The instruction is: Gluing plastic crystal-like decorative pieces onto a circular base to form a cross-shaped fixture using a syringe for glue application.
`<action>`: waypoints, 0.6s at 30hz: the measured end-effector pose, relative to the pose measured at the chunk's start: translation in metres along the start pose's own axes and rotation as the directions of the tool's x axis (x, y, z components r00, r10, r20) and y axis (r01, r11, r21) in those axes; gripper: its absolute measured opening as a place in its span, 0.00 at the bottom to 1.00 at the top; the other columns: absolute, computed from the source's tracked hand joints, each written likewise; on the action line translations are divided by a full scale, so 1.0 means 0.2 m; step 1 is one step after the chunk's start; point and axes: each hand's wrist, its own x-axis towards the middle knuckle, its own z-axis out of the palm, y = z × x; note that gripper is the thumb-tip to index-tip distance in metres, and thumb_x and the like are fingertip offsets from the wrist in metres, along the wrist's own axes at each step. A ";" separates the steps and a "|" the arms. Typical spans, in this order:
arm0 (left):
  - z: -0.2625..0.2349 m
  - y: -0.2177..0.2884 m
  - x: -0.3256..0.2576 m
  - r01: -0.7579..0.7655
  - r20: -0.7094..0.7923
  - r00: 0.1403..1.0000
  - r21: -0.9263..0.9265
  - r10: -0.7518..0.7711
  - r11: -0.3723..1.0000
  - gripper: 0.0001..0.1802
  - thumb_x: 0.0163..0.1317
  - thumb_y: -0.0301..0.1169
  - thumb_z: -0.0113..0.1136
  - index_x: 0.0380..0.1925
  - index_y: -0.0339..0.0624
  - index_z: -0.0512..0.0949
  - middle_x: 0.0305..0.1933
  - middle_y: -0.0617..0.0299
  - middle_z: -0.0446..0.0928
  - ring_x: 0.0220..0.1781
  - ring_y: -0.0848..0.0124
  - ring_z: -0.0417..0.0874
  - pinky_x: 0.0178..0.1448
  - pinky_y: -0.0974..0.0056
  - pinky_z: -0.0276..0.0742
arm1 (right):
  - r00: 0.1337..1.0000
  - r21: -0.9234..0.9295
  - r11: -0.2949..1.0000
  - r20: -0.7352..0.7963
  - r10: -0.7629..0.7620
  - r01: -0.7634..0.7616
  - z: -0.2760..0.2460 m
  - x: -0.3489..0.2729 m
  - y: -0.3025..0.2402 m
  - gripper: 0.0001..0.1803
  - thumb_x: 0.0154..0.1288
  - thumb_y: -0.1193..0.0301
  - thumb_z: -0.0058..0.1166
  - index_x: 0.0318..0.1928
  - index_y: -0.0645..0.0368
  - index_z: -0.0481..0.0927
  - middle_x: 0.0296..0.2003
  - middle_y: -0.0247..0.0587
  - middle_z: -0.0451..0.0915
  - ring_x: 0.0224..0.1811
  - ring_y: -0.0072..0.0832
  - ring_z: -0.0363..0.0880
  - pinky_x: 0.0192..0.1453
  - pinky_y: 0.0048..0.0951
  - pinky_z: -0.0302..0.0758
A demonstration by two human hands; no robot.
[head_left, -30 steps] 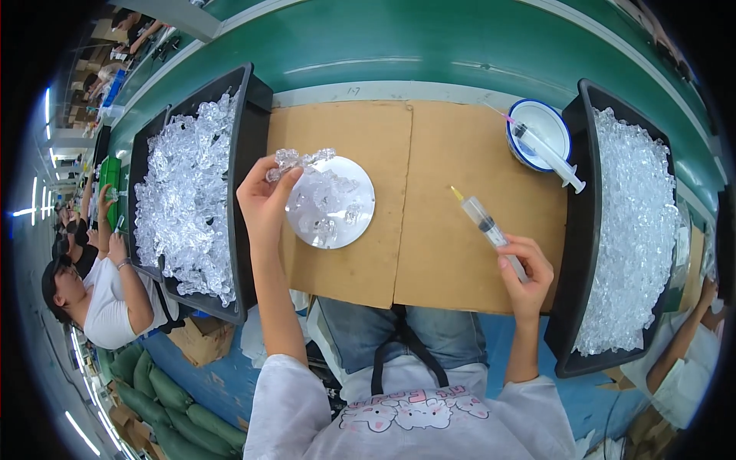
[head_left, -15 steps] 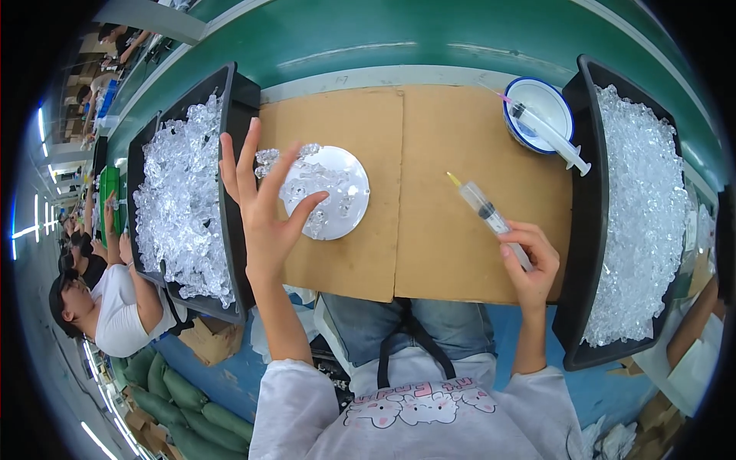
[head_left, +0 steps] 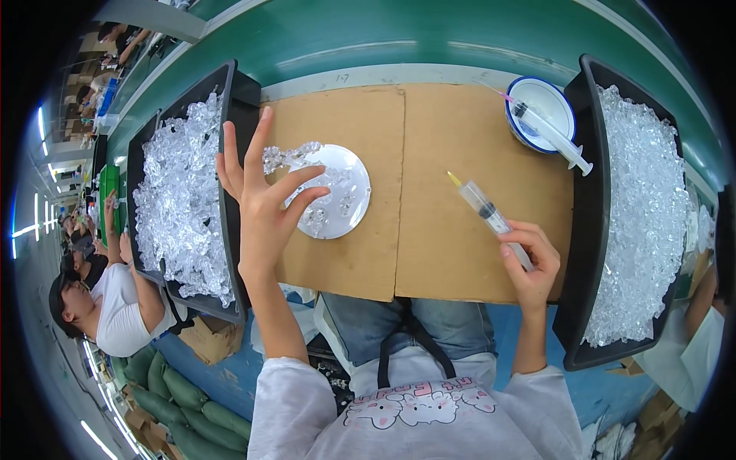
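Observation:
My left hand [head_left: 264, 203] hovers over the left part of a white plate [head_left: 354, 218], its fingers spread. The thumb and index tips point at clear plastic pieces [head_left: 336, 182] on the plate, with a gap between them; I see nothing firmly held. More clear pieces [head_left: 285, 157] lie at the plate's upper left edge. My right hand [head_left: 533, 264] is closed round a syringe [head_left: 491, 215] with a yellow tip, which points up and left over the cardboard. A second syringe [head_left: 548, 132] with a pink tip rests across a blue-rimmed white bowl [head_left: 529, 144] at the far right.
Cardboard [head_left: 445, 261] covers the tabletop. Black bins heaped with clear pieces stand on both sides, a left bin [head_left: 244, 96] and a right bin [head_left: 586, 230]. A green panel [head_left: 429, 46] rises behind. To the left, a person in white [head_left: 126, 310] sits nearby.
My left index finger has come down toward the thumb, narrowing the gap between them over the plate. The right hand and its syringe have stayed in place.

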 end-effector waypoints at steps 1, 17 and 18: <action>0.00 0.02 0.00 0.009 -0.036 0.999 0.056 -0.007 0.998 0.13 0.42 0.44 0.69 0.31 0.62 0.85 0.69 0.63 0.61 0.74 0.54 0.47 0.72 0.46 0.36 | 1.000 -0.003 1.000 -0.001 -0.001 0.001 0.00 0.00 0.00 0.07 0.52 0.83 0.55 0.34 0.64 0.80 0.40 0.44 0.79 0.37 0.21 0.76 0.37 0.18 0.69; 0.19 0.17 -0.20 0.205 -0.205 0.952 -0.122 -0.226 0.971 0.18 0.52 0.23 0.65 0.45 0.43 0.79 0.44 0.62 0.80 0.41 0.69 0.80 0.49 0.66 0.64 | 1.000 -0.036 0.999 -0.005 -0.014 0.013 0.00 0.00 0.01 0.07 0.52 0.82 0.56 0.34 0.64 0.80 0.39 0.44 0.79 0.36 0.23 0.76 0.36 0.18 0.70; 0.19 0.18 -0.19 0.252 -0.219 0.930 -0.207 -0.296 0.945 0.17 0.52 0.22 0.64 0.45 0.42 0.79 0.44 0.60 0.80 0.39 0.69 0.80 0.47 0.66 0.66 | 1.000 -0.036 0.999 -0.004 -0.011 0.011 0.00 0.00 0.01 0.07 0.52 0.82 0.56 0.34 0.64 0.80 0.39 0.44 0.79 0.36 0.23 0.76 0.36 0.18 0.70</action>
